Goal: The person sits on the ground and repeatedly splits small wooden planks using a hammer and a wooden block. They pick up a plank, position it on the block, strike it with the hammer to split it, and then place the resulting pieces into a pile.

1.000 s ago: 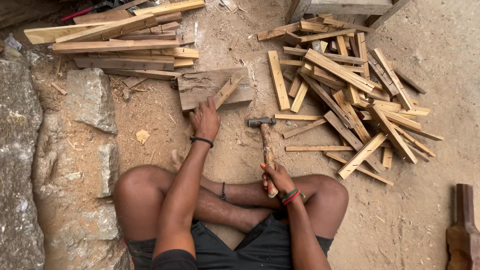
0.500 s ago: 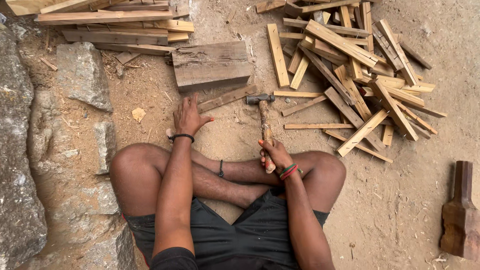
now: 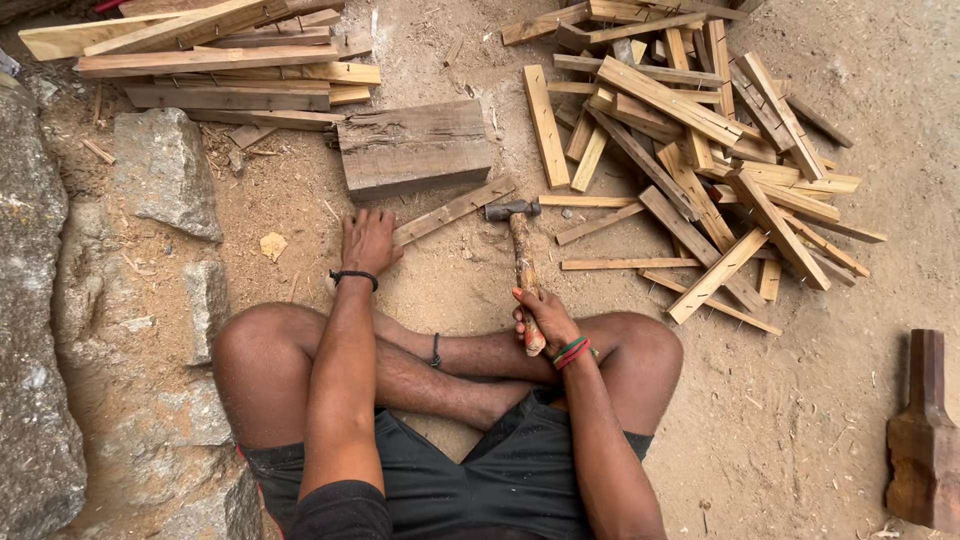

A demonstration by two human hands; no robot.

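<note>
Your left hand lies palm down, fingers spread, on the near end of a thin wooden strip. The strip lies flat on the dirt, slanting up and away to the right, with its far end just below the thick wooden block. A second ago that strip was propped against the block with your hand up beside it; now it is down on the ground in front of the block and your hand pins it there, pressing rather than gripping. So the piece has been pulled toward you and laid flat, held steady under your palm.

Your right hand is closed around the lower part of the wooden handle of the hammer. Its metal head rests on the ground just right of the strip's far end, not touching it. The hammer has kept much the same place over this second, upright from your knee toward the block.

You sit cross-legged on the sandy ground. To your right, a loose heap of wooden slats fans out; beyond the block, longer planks are stacked. Rough stones line your left, and a dark wooden tool lies well apart at far right.
</note>
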